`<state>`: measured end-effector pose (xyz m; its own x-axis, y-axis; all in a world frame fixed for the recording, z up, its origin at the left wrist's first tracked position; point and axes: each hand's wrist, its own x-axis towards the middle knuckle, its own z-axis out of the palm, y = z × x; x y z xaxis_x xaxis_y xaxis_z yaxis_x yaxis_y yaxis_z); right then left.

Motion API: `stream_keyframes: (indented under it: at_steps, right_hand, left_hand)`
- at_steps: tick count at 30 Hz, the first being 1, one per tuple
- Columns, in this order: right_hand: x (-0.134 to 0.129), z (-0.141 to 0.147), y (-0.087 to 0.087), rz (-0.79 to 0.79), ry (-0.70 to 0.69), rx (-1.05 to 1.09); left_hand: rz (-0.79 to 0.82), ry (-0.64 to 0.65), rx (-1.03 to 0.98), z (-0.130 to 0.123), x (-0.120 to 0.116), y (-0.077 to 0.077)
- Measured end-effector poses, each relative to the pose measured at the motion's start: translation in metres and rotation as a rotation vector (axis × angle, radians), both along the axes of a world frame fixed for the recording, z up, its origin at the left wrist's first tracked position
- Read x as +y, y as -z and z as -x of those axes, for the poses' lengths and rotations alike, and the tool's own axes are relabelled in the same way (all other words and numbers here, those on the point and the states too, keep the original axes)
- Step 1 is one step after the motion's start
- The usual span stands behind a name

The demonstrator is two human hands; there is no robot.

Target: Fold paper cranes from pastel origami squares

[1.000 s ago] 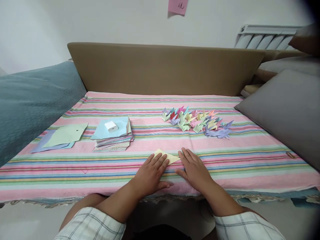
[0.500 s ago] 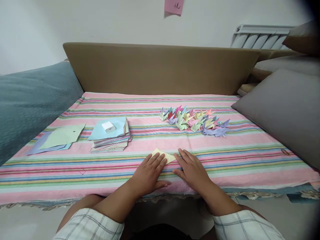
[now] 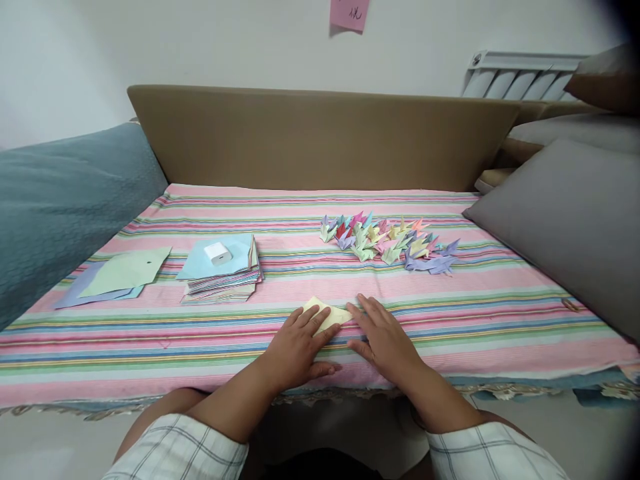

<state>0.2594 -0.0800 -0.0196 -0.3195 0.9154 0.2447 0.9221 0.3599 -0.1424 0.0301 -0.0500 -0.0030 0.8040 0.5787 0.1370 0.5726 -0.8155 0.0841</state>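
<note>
Held the left hand open, with spread fingers on the yellow paper, gripping nothing. Rested the right hand open and empty, with fingertips at the paper's corner. Had paper birds beyond the right hand, a paper stack beyond the left.

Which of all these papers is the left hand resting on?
The pale yellow folded piece at the front, under the fingers of the left hand; the loose sheets, stack and folded birds lie farther back, untouched.
</note>
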Motion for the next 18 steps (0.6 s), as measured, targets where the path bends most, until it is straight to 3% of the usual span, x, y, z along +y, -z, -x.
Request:
stream_keyframes:
  at_steps: [4, 18]
  right_hand:
    - [-0.004, 0.01, 0.003, -0.028, -0.085, -0.028]
    - [-0.003, -0.008, -0.013, -0.002, 0.077, 0.039]
  left_hand:
    - [0.004, -0.001, 0.007, 0.0, 0.0, 0.001]
    - [-0.056, -0.003, -0.008, 0.0, -0.001, 0.002]
